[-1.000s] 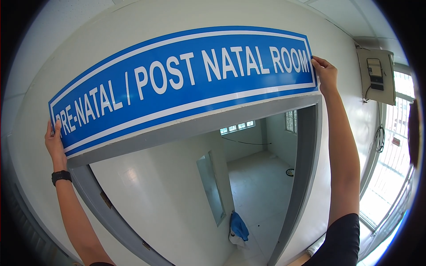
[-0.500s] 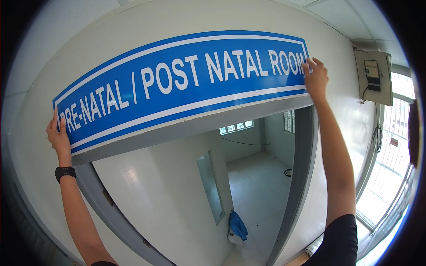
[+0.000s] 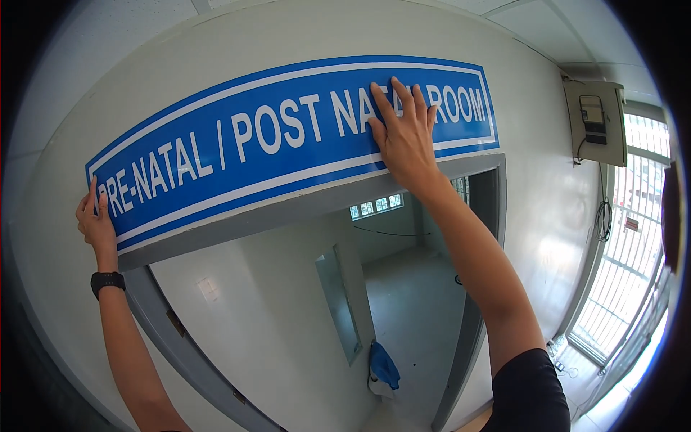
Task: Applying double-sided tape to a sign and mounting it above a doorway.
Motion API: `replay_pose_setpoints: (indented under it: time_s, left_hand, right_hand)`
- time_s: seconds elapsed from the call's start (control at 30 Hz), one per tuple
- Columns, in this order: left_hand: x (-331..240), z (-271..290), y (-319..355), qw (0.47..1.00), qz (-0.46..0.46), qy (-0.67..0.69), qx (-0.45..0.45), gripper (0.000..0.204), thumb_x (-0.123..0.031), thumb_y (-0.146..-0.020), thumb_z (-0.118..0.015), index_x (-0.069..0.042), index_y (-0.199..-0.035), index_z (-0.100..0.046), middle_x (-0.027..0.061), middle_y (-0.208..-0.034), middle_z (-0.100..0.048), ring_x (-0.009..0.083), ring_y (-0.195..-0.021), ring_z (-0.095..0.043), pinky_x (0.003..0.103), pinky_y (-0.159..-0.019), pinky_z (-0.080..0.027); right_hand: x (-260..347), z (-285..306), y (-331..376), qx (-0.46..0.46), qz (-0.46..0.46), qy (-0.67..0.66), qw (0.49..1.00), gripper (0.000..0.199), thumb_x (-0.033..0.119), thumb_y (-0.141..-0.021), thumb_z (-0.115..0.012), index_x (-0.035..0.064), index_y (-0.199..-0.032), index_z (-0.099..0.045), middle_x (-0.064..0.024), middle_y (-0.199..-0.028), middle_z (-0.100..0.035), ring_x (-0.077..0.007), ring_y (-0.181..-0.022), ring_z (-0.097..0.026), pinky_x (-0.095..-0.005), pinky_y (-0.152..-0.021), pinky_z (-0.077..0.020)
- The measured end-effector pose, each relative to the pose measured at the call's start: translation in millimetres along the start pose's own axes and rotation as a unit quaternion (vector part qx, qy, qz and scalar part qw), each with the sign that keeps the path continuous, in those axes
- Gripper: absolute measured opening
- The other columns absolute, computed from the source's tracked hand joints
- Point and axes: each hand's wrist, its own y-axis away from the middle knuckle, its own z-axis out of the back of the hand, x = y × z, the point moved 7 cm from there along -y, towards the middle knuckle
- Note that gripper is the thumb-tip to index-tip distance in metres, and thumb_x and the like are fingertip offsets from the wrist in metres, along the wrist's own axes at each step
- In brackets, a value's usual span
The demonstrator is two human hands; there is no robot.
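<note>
A long blue sign with white lettering and a white border lies against the wall just above a doorway. Its lower edge runs along the top of the grey door frame. At the sign's left end, my left hand holds the edge between thumb and fingers; a black watch is on that wrist. My right hand rests on the sign's face, right of the middle, its fingers spread over some of the letters. The sign's right end shows with no hand on it.
Below the sign, the doorway opens onto a room with a pale floor and a blue-and-white bundle. On the right wall hang an open metal box and a coiled black cable, beside a barred gate.
My right hand has left the sign's right edge and moved left onto its face. My left hand stays at the left end. The view has shifted slightly.
</note>
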Motion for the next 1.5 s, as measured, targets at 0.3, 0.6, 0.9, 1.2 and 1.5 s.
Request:
replay_pose_setpoints:
  time_s: [0.3,0.6,0.9,1.2,1.5]
  left_hand:
    - [0,-2,1,0.999,0.021,0.042,0.010,0.045,-0.060,-0.103,-0.040,-0.046,-0.143,-0.056,0.0123,-0.141,-0.052,0.0275,-0.130,-0.054,0.058,-0.106,-0.047]
    - [1,-1,2,0.999,0.020,0.026,0.002,0.047,-0.062,-0.102,-0.041,-0.046,-0.143,-0.056,0.0125,-0.141,-0.053,0.0284,-0.128,-0.056,0.059,-0.107,-0.045]
    - [7,-3,0,0.999,0.010,0.043,-0.005,0.048,-0.063,-0.101,-0.041,-0.045,-0.142,-0.056,0.0126,-0.140,-0.053,0.0274,-0.129,-0.056,0.058,-0.107,-0.046]
    - [5,0,3,0.998,0.009,0.066,-0.007,0.050,-0.065,-0.100,-0.042,-0.043,-0.143,-0.057,0.0126,-0.140,-0.054,0.0275,-0.128,-0.057,0.057,-0.106,-0.047]
    - [10,-3,2,0.998,0.005,0.060,-0.013,0.051,-0.066,-0.100,-0.042,-0.043,-0.143,-0.057,0.0127,-0.140,-0.054,0.0276,-0.126,-0.059,0.057,-0.104,-0.049]
  right_hand:
    - [11,1,-3,0.000,0.033,-0.024,0.999,0.044,0.026,-0.103,-0.056,0.0235,-0.147,-0.053,-0.0234,-0.153,-0.038,-0.0570,-0.144,-0.025,-0.0838,-0.107,-0.0172]
    - [13,1,-2,-0.014,0.029,-0.044,0.998,0.041,0.021,-0.102,-0.058,0.0184,-0.142,-0.055,-0.0226,-0.149,-0.041,-0.0569,-0.143,-0.028,-0.0817,-0.109,-0.0194]
    - [16,7,-6,0.002,0.036,-0.029,0.999,0.043,0.019,-0.100,-0.057,0.0168,-0.143,-0.054,-0.0211,-0.148,-0.041,-0.0552,-0.142,-0.030,-0.0809,-0.108,-0.0235]
    - [16,4,-5,0.002,0.038,-0.028,0.999,0.042,0.020,-0.100,-0.057,0.0172,-0.142,-0.055,-0.0219,-0.147,-0.042,-0.0545,-0.143,-0.029,-0.0807,-0.109,-0.0236]
    - [16,4,-6,0.001,0.034,-0.034,0.999,0.042,0.020,-0.100,-0.057,0.0173,-0.142,-0.056,-0.0223,-0.147,-0.044,-0.0549,-0.142,-0.031,-0.0809,-0.109,-0.0227]
